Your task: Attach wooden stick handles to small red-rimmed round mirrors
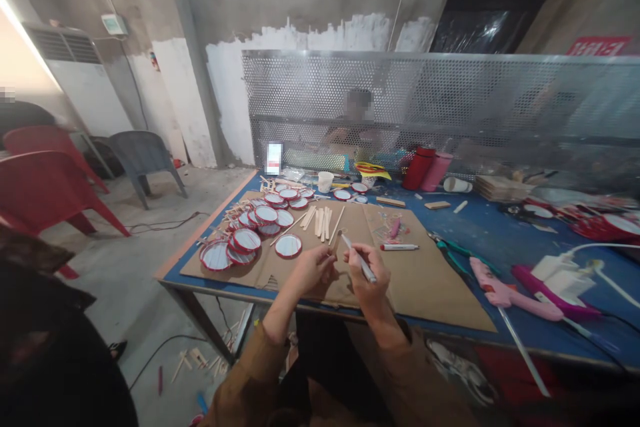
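My right hand (369, 272) is closed around a white marker (369, 269), whose tip end points up and left. Close by on the left, my left hand (315, 268) is pinched on a thin wooden stick (337, 241), partly hidden by the fingers. Both hands are over a brown cardboard sheet (420, 287). Beyond them lie several flat wooden sticks (324, 223) in a loose row. To the left are many round white discs with red rims (289, 245), some piled up. A second marker (400, 247) rests on the cardboard at right.
On the blue table (410, 203) at right lie green-handled pliers (450, 252), a pink glue gun (505, 290) and a purple power strip (550, 290) with plugs. A paper cup (325, 181) and a red bottle (419, 168) stand at the back, before a perforated metal screen (300, 93).
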### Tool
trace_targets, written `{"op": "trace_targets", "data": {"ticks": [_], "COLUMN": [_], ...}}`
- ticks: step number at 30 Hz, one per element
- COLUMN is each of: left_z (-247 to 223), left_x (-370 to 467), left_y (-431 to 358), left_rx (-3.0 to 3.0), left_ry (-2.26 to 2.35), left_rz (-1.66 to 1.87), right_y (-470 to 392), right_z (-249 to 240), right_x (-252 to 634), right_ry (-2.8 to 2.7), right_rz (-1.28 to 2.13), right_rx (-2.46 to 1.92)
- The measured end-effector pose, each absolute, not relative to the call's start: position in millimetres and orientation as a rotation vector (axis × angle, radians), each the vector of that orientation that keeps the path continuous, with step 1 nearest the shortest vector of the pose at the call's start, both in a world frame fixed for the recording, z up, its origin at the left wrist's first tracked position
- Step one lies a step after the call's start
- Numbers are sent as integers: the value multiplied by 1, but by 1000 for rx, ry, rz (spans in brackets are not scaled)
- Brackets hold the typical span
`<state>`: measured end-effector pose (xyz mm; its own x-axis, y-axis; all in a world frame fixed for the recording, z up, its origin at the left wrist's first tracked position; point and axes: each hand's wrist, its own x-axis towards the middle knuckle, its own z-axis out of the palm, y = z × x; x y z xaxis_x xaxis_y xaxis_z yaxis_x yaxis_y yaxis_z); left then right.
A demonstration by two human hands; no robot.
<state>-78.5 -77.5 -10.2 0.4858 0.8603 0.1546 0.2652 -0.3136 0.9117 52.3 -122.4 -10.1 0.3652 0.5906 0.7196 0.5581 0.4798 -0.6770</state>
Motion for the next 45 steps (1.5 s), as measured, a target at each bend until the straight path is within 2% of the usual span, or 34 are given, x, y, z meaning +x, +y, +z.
{"op": "trace_targets", "data": {"ticks": [45], "left_z": [-10], "left_x": [-78], "left_y": [-76], "left_rx": [1810], "left_ry": [908], "left_rz": [821], "right_y": [-120], "right_z": [-15], "right_x": [58], "right_ry": [-1251], "right_rz": [-33], "right_rx": [-1200]}}
